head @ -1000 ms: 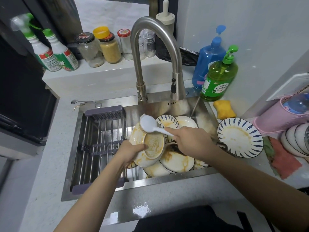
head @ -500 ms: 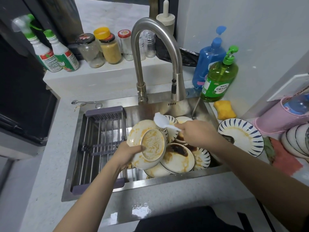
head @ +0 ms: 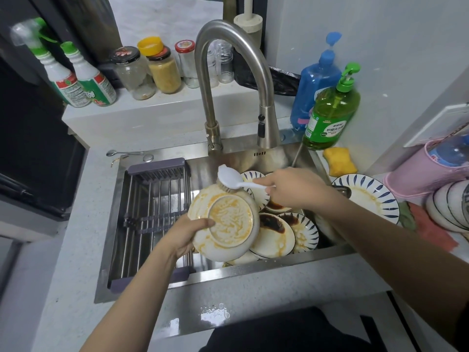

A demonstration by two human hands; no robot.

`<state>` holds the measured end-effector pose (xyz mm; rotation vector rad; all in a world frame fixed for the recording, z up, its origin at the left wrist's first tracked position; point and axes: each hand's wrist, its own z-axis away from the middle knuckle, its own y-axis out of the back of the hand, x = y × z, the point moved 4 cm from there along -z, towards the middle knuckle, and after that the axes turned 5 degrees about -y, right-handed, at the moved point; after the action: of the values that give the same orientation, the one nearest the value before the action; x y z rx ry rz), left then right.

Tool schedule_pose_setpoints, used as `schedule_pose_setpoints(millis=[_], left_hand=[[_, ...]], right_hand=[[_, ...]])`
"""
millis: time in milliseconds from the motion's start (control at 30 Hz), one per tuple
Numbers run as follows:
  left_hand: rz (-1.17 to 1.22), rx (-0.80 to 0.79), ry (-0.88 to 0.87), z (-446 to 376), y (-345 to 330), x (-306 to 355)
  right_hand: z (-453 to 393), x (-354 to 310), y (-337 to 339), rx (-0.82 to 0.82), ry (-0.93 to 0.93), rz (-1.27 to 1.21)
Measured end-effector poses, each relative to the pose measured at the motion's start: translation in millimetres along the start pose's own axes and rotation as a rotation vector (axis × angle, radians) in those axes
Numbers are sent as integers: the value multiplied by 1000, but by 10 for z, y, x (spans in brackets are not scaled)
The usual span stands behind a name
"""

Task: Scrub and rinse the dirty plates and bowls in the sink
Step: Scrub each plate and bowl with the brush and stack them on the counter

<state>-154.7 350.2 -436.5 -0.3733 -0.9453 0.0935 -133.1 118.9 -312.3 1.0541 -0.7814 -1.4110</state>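
My left hand [head: 186,233] gripping a tilted cream bowl [head: 223,222] smeared yellow, its underside facing me, white brush [head: 229,179] in my right hand [head: 291,186] touching its top rim, stained plates [head: 272,236] piled in the sink [head: 253,271] below

Counter [head: 76,250] — sponge [head: 340,162], striped plate [head: 365,196]

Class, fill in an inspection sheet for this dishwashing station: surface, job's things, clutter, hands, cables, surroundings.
Surface: steel sink, water drops on its front ledge.
Job's things: stained bowl held tilted; white brush bristles at its far rim; dirty plates piled beneath.
Clutter: yellow sponge, soiled striped plate on the counter.
Hands: left hand grips the bowl; right hand holds the brush.
Cables: nothing seen.
Surroundings: tap not running; jars; green soap bottle; drying rack.
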Motion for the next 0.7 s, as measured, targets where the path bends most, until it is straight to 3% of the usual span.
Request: schedule_pose_setpoints(millis=[167,333,533,700], left_hand=[[115,88,-1,22,215,-67],[170,83,32,9,149,-43],[263,125,-13,-5,212,48],[315,124,-1,-27,144,61]], right_hand=[[96,194,-144,-162,-42,41],[-19,100,-81,-74,-17,-48],[77,265,-157,-220,9,46],[14,257,-259,-37,-37,-73]])
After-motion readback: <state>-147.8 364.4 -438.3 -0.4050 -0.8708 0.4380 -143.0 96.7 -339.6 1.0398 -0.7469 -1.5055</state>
